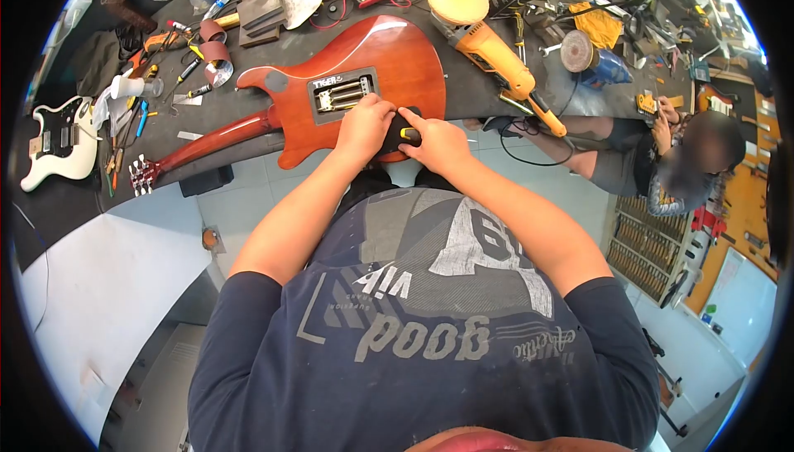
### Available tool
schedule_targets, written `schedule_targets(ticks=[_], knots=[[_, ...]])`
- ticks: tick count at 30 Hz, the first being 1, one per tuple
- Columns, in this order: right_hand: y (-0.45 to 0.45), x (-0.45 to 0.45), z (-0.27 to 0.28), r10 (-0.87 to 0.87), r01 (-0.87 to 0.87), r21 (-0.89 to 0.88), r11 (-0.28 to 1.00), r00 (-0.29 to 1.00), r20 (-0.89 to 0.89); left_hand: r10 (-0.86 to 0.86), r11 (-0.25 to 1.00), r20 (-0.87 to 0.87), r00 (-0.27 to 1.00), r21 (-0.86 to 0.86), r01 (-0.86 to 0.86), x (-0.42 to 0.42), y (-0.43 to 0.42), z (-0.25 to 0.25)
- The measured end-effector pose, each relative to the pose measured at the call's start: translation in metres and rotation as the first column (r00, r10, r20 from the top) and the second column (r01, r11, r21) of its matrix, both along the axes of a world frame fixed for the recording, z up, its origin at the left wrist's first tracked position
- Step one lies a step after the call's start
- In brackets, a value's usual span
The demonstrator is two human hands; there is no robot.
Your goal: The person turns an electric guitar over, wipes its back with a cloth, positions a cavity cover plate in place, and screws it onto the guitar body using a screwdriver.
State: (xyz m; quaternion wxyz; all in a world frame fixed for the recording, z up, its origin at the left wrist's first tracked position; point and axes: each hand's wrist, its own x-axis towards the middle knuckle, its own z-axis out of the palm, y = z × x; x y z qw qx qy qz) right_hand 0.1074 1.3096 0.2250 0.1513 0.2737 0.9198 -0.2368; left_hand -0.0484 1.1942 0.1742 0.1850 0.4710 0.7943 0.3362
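A reddish-brown electric guitar (pixel 364 55) lies face down on the dark bench, its neck pointing left. An open cavity in its back shows the tremolo springs (pixel 346 95). My left hand (pixel 365 128) rests on the body beside that cavity, fingertips pinched together at the edge of a dark plate or recess (pixel 391 145); what they hold, if anything, is hidden. In my right hand (pixel 438 144) is a screwdriver with a black and yellow handle (pixel 408 133), held low over the same dark area. The screwdriver's tip cannot be made out.
An orange power polisher (pixel 496 59) with a round yellow pad lies right of the guitar, its cord hanging down. A blue grinder (pixel 604 70) is beyond it. Hand tools and a white guitar body (pixel 62 142) lie left. Another person (pixel 670 154) works at the right.
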Motion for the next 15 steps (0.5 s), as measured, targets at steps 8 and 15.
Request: schedule_targets(ticks=[8,15], knots=[[-0.002,0.000,-0.002,-0.006,0.007,-0.012,1.000,1.000,0.010,-0.050,0.998,-0.038,0.998,0.029,0.051,-0.001,-0.001,-0.002],[0.004,0.007,-0.015,-0.087,0.073,-0.073,0.995,0.971,-0.221,-0.024,0.996,-0.114,0.993,0.086,0.034,-0.001,-0.005,-0.011]])
